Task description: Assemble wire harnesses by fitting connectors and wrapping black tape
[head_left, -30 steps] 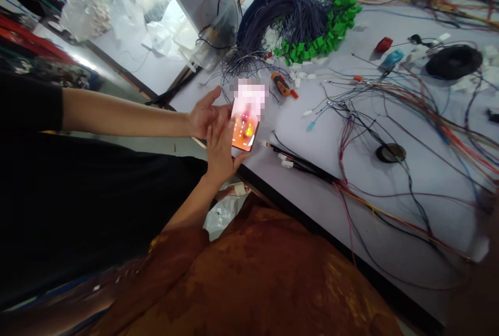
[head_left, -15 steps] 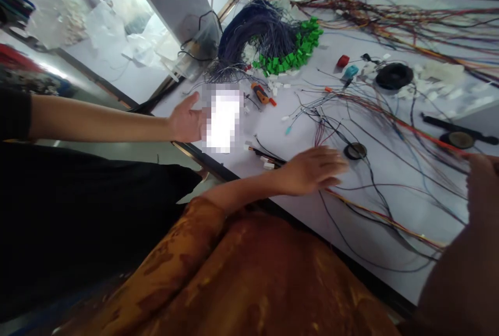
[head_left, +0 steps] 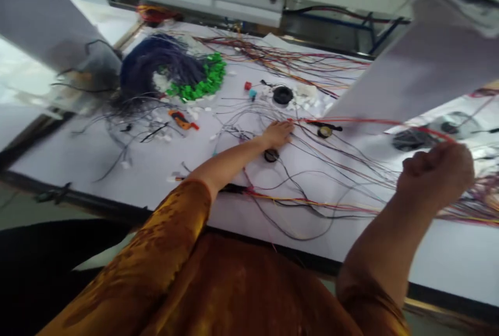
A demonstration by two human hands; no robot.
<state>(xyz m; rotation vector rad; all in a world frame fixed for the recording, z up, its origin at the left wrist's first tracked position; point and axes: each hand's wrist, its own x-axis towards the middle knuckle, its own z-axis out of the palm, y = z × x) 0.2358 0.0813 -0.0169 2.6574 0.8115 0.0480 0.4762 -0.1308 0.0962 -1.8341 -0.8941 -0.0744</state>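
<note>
My right hand [head_left: 438,175] is closed round a red wire [head_left: 366,119] at the right, raised above the table. The wire stretches left across the table toward my left hand [head_left: 277,134]. That hand lies low over the wires in the middle, its fingers bent and close together near the red wire's left end; what they grip is too small to make out. A black tape roll [head_left: 271,155] sits just below my left hand. Further right, a second roll [head_left: 324,131] lies beside a black tool [head_left: 317,124].
A blue wire bundle [head_left: 142,63] with green connectors [head_left: 202,81] lies back left. An orange cutter [head_left: 181,119] is in front of it. Loose wires [head_left: 268,55] run along the back. White panels [head_left: 421,70] stand on the table [head_left: 128,190]. A person's dark-clothed leg [head_left: 58,242] shows lower left.
The view has swung right. My left hand has reached forward to the wires, and my right hand has pulled the red wire out to the right. The other person's hand has left the view.
</note>
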